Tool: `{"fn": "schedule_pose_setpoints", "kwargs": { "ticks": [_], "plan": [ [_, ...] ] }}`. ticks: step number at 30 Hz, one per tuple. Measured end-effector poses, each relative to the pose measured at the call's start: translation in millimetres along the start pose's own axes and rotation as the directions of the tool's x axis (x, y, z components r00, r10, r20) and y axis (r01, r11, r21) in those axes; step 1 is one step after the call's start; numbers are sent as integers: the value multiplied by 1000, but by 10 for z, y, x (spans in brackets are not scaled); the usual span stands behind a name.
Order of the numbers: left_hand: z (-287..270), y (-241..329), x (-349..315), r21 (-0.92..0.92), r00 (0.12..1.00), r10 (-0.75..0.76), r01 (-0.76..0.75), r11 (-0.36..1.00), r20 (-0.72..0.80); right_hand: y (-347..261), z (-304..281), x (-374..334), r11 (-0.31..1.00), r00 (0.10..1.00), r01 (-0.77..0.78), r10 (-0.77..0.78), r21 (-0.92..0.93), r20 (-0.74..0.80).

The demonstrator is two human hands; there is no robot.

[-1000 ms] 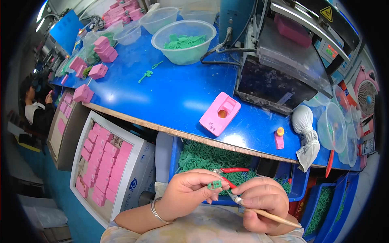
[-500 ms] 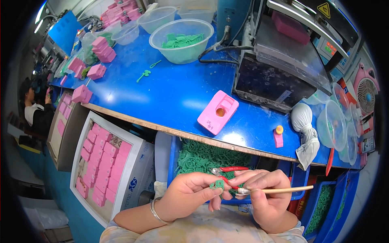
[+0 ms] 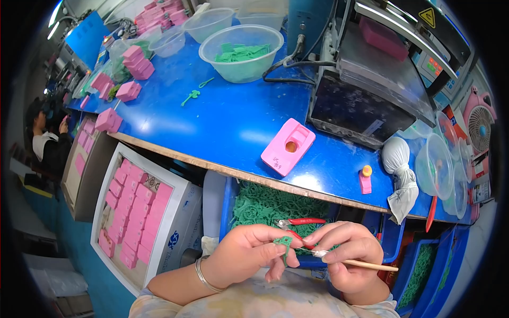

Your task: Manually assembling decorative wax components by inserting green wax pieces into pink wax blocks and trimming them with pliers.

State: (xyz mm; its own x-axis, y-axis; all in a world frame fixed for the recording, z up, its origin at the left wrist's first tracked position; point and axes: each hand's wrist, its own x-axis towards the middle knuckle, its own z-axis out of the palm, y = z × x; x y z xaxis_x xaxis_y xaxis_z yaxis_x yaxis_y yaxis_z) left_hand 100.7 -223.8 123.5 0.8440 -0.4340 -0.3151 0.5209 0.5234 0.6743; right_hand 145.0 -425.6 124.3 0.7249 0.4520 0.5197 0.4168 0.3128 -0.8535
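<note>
My left hand (image 3: 253,253) pinches a small green openwork piece (image 3: 283,241) between thumb and forefinger. A thin green strand hangs down from the piece across my fingers. In my right hand (image 3: 354,257) is a slim tool with a pale wooden handle (image 3: 371,264). White wrapping covers its front end, and a thin metal tip points left, close to the green piece. Whether the tip touches the piece I cannot tell. Just beyond my hands, red-handled cutters (image 3: 303,221) lie over a blue bin (image 3: 227,212) full of tangled green strands (image 3: 265,204), partly hidden by my fingers.
On the blue table (image 3: 212,127) lie a pink mould block (image 3: 288,147), a small pink piece with a yellow knob (image 3: 366,179) and a tied white cloth bag (image 3: 397,159). A dark machine (image 3: 360,106) stands behind. Pink blocks fill a tray (image 3: 97,233) at left. Another person sits far left.
The green piece has turned in my left fingers, so its openwork and hanging strand now show. My right hand has tilted the tool, its handle end lower, and its thin tip is now visible.
</note>
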Motion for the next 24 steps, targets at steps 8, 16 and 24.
{"fn": "schedule_pose_setpoints", "kwargs": {
  "ticks": [8,16,24],
  "plan": [
    [72,-109,40,74,973,201,-194,978,-111,83,159,-138,942,968,-220,178,-253,-177],
    [170,-155,85,130,917,374,-358,925,-136,58,279,-28,924,970,-233,198,-303,-142],
    [142,-151,44,240,914,368,-323,915,-170,77,303,-39,939,935,-328,306,-107,-180]
  ]
}}
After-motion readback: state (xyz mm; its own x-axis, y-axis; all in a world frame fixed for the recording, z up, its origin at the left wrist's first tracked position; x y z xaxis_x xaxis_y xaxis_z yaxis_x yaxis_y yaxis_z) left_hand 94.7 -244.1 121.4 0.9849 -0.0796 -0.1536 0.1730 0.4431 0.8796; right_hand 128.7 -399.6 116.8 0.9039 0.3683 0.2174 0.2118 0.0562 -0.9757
